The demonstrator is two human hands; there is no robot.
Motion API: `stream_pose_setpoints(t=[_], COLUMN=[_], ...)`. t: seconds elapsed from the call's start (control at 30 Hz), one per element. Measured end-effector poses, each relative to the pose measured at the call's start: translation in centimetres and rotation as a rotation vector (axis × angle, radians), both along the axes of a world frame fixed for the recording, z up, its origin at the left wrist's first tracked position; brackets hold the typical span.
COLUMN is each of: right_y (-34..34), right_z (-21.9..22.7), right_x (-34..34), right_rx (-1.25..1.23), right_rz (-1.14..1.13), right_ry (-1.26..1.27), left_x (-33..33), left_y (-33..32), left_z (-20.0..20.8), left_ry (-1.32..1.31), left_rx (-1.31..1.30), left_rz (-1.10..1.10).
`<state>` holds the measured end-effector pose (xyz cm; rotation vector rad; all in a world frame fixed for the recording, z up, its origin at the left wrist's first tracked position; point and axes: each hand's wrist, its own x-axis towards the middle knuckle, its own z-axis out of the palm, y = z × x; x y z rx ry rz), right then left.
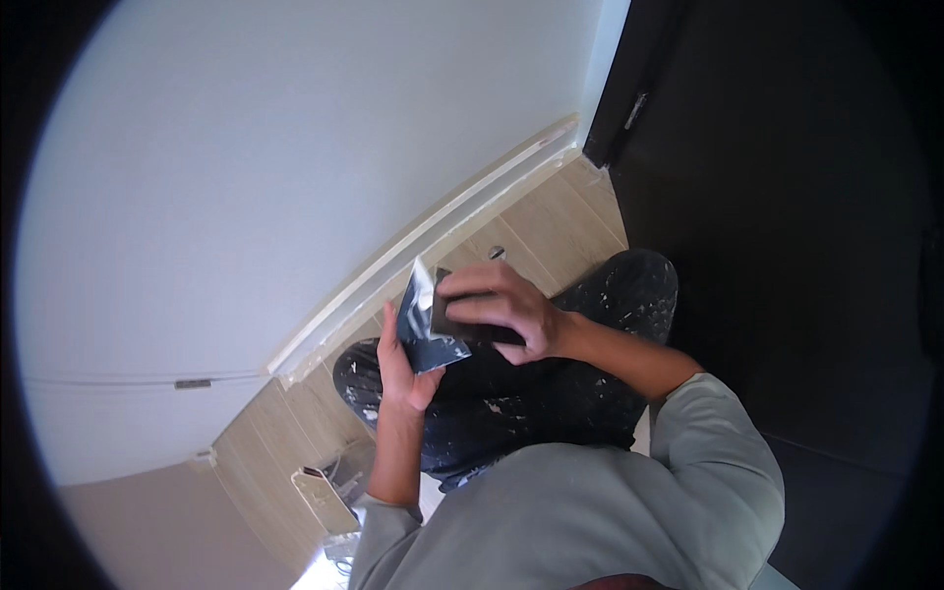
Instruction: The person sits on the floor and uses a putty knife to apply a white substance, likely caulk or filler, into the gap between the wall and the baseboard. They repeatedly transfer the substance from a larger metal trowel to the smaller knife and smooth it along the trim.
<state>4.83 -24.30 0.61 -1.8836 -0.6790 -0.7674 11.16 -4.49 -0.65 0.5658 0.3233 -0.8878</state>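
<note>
The thing in work is one flat plate [425, 354], dark blue-grey, with straight edges and a pointed far corner. On its face there is white paste [424, 285], and small white spots are at its near right edge. The plate is in the middle of the scene, above the lap, and it is tilted. The left hand [397, 369] grasps it from the left and near side, with the fingers around its edge. The right hand [511, 313] has its fingers clenched on one dark blade [440, 317], which stands against the plate at the right side; its full shape is hidden.

I count two hands, one plate, one blade and one pair of dark trousers [511, 408] with white spots. Farther, on the wooden floor [536, 224], there is one small round metal piece [498, 253], near one white baseboard [433, 221]. At right there is one dark door [777, 246].
</note>
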Motion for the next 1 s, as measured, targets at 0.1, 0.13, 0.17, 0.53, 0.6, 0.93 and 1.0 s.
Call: stream_pose_setpoints(t=[0.1, 0.13, 0.17, 0.53, 0.6, 0.93, 1.0], right_y=[0.9, 1.0, 1.1, -3.1, -1.7, 2.8, 2.9], right_z=[1.7, 2.1, 2.2, 0.6, 2.1, 10.1, 10.1], right_x=[-0.8, -0.8, -0.7, 1.4, 1.0, -1.6, -1.6], right_rx=[-0.185, -0.241, -0.294, -0.313, 0.119, 1.237, 1.233], right_rz=[0.107, 0.117, 0.131, -0.331, -0.310, 0.374, 0.409], right_ry=[-0.098, -0.122, -0.146, 0.353, 0.360, 1.044, 1.074], left_x=[0.4, 0.5, 0.2, -0.9, -0.4, 0.3, 0.8], left_y=[0.3, 0.4, 0.1, 3.0, 3.6, 4.5, 4.3], left_z=[-0.1, -0.2, 1.0, 2.0, 0.2, 2.1, 2.3], left_ry=[0.024, 0.038, 0.000, -0.462, -0.670, -1.956, -2.076], left_rx=[-0.338, -0.447, -0.267, 0.146, 0.504, 0.870, 0.812], left_rz=[-0.188, -0.226, -0.138, 0.253, 0.446, 0.748, 0.719])
